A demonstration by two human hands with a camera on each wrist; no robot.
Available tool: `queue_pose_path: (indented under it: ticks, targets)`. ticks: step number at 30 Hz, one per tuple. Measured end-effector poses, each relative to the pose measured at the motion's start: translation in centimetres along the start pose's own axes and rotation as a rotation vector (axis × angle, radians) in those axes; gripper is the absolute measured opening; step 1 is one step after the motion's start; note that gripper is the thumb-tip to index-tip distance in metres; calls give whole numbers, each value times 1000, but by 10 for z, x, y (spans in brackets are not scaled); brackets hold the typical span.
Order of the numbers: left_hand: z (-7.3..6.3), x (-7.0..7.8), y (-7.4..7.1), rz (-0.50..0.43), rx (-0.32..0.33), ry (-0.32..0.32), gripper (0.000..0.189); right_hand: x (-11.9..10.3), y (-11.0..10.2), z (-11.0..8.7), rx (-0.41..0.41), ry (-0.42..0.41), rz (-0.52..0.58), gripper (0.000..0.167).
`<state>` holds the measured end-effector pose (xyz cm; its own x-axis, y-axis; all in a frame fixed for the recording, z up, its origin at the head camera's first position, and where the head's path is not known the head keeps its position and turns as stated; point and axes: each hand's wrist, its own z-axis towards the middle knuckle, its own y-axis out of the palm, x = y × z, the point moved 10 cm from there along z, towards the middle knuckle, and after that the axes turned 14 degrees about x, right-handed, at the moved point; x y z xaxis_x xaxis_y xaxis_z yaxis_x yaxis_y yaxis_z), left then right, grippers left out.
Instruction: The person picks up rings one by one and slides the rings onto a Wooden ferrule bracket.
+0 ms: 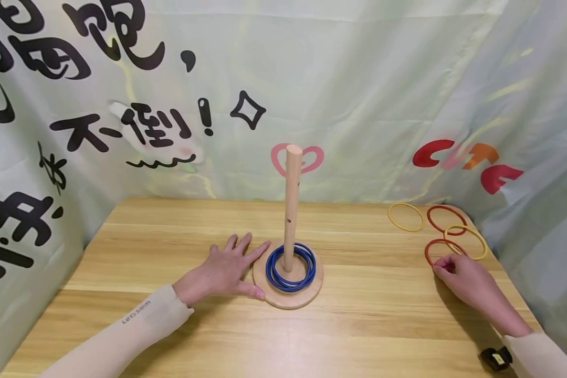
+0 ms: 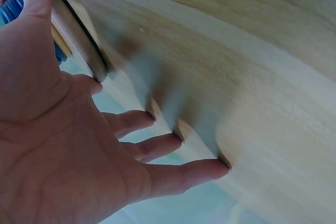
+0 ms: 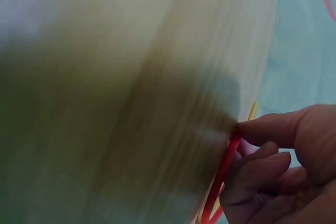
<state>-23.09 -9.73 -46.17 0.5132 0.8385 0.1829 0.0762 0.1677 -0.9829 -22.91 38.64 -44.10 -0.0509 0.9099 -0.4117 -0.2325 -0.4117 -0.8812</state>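
Observation:
A wooden peg (image 1: pixel 291 199) stands upright on a round wooden base (image 1: pixel 290 303), with several blue rings (image 1: pixel 290 287) lying around its foot. My left hand (image 1: pixel 229 268) is spread flat beside the base, thumb and index finger at its left rim. In the left wrist view the other fingertips (image 2: pixel 207 169) rest on the table. Over on the right, my right hand (image 1: pixel 470 281) pinches the near edge of a red ring (image 1: pixel 426 252) between thumb and index finger. That red ring (image 3: pixel 220 177) also shows in the right wrist view, partly hidden by the fingers.
Behind the pinched ring, a yellow ring (image 1: pixel 485 252) overlaps a second red ring (image 1: pixel 441 206). Another yellow ring (image 1: pixel 406 231) lies left of them, by the table's back edge. A printed cloth (image 1: pixel 359 105) hangs behind the wooden table (image 1: pixel 359 336). At the right sleeve sits a black device (image 1: pixel 496 359).

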Motion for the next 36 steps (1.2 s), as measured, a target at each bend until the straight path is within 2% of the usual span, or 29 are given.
queue_pose_path:
  ticks: [5,9,11,16,20,21,24,25,28,32,36]
  targets:
    - [0,1,0,-1,1,9,120,-29,-4,-7,98,-101,21,7]
    - [0,1,0,2,-5,4,119,-64,-9,-17,182,-197,86,7]
    - [0,0,0,8,-10,2,119,-82,-12,-22,195,-232,124,10]
    - [0,-1,2,15,-19,1,119,-132,-28,-36,241,-347,251,27]
    - [-1,-1,2,14,-14,5,119,-175,-47,-48,290,-501,341,40]
    - [-1,-1,2,15,-11,6,119,-185,-51,-51,302,-538,363,39]
    - [-2,-1,2,10,-3,8,119,-216,-65,-59,353,-661,430,9]
    - [-2,-1,1,11,-1,8,119,-226,-69,-61,374,-696,453,4]
    - [-2,-1,1,1,3,9,120,-254,-83,-69,444,-790,514,32]
    - [-1,-2,1,-6,5,7,120,-283,-95,-72,481,-835,554,34]
    - [-1,-3,1,-11,1,-2,121,-303,-103,-62,470,-836,610,33]
